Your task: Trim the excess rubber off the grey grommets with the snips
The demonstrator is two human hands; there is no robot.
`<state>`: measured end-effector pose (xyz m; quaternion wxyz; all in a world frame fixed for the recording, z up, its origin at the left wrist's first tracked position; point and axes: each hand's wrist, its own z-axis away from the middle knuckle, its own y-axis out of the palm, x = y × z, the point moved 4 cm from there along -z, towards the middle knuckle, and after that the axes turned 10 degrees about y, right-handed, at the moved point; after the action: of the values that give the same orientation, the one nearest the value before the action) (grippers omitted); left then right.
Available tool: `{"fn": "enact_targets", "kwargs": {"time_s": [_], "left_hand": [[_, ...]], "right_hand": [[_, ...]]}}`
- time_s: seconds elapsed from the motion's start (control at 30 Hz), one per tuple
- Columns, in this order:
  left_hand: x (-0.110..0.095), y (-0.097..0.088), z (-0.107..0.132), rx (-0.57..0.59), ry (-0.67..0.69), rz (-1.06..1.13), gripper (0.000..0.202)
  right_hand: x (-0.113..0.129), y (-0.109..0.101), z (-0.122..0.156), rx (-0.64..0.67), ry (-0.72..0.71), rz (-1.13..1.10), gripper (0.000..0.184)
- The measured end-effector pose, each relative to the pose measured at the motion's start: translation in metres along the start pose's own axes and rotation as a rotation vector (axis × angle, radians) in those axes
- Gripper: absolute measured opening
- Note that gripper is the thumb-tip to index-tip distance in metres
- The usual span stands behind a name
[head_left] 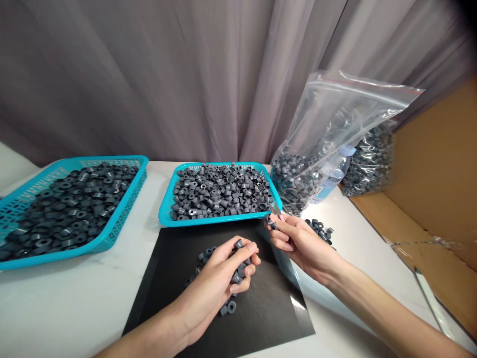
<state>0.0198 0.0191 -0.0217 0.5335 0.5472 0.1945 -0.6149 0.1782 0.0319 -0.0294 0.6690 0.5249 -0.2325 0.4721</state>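
My left hand (233, 261) is closed round several small dark-grey plastic rings (237, 276), above a black mat (276, 308). More loose rings (231, 307) lie on the mat beneath and beside this hand. To its right, my right hand (288, 233) pinches a grey ring (273, 223) together with a small tool with pointed metal blades (276, 209), perhaps small scissors; the fingers partly cover it. This hand is just in front of the near right corner of a blue basket (219, 219), which is heaped with the same rings.
At the left stands another blue basket (108, 238) of rings. A clear zip bag (298, 169) of rings and a plastic bottle (331, 179) are behind my right hand. Loose rings (319, 231) lie beside it. Another filled bag (368, 164) rests by a cardboard box (436, 164).
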Motion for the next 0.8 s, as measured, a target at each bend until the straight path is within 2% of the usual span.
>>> {"fn": "enact_targets", "kwargs": {"time_s": [0.2, 0.37, 0.47, 0.53, 0.6, 0.7, 0.77, 0.8], "left_hand": [[-0.002, 0.003, 0.001, -0.006, -0.016, 0.013, 0.020], [0.001, 0.002, 0.000, 0.001, -0.018, 0.030, 0.019], [0.003, 0.000, 0.000, 0.006, -0.015, 0.052, 0.020], [0.003, -0.001, 0.001, 0.004, -0.019, 0.071, 0.021], [0.003, -0.002, 0.001, -0.005, -0.023, 0.091, 0.022], [0.003, -0.002, 0.001, -0.002, -0.021, 0.096, 0.024], [0.002, -0.001, 0.002, 0.012, -0.020, 0.081, 0.025], [0.002, -0.001, 0.003, 0.022, -0.022, 0.076, 0.025]], "right_hand": [[0.004, 0.008, 0.011, -0.018, 0.027, 0.012, 0.043], [0.005, 0.014, 0.022, -0.050, 0.029, 0.075, 0.046], [0.013, 0.016, 0.028, -0.092, -0.043, 0.210, 0.049], [0.031, 0.016, 0.032, -0.168, -0.197, 0.393, 0.049], [0.065, 0.018, 0.039, -0.339, -0.485, 0.653, 0.046], [0.130, 0.027, 0.054, -0.767, -1.011, 1.076, 0.039], [0.172, 0.032, 0.057, -1.051, -1.171, 1.266, 0.015], [0.193, 0.032, 0.056, -1.185, -1.160, 1.332, 0.007]]}}
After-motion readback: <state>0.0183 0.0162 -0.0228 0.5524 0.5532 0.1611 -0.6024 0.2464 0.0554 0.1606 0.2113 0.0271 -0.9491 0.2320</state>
